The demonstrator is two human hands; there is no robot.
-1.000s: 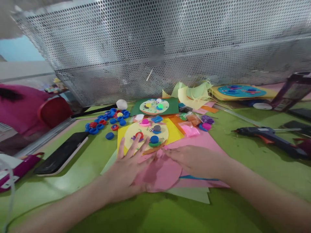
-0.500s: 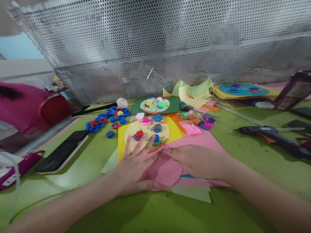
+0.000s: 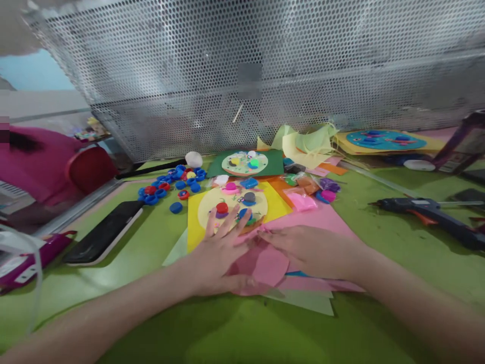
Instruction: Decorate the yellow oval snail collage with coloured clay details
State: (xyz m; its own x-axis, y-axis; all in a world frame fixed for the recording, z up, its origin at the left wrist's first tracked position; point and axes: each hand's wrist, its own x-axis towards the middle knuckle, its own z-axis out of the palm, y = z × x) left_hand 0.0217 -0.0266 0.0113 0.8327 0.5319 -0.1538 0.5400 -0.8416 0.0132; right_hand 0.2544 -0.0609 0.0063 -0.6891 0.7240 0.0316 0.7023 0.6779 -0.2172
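Note:
My left hand point(image 3: 217, 260) lies flat with fingers spread, its thumb and palm on a pink paper circle point(image 3: 271, 265). Its longer fingers reach over a yellow card point(image 3: 278, 194) bearing a cream disc point(image 3: 206, 202) decorated with coloured bottle caps, among them a red cap point(image 3: 222, 208). From the other side comes my right hand point(image 3: 314, 247), fingers pressed together and tips bent down at the circle's upper edge. Something small and pink shows at those fingertips, too hidden to name. Beneath lie a larger pink sheet point(image 3: 329, 222) and pale green paper point(image 3: 306, 301).
Blue and red bottle caps point(image 3: 176, 208) and a phone point(image 3: 106, 232) lie left. A glue gun point(image 3: 420, 208) rests right. Bags of pink clay point(image 3: 303, 200), a green card point(image 3: 214, 167) and paper scraps point(image 3: 303, 144) sit before a perforated metal panel point(image 3: 170, 76). A person in pink point(image 3: 41, 162) is far left.
The view has shifted slightly, so the scene sits a little farther right. Both hands keep nearly the same pose on the pink paper.

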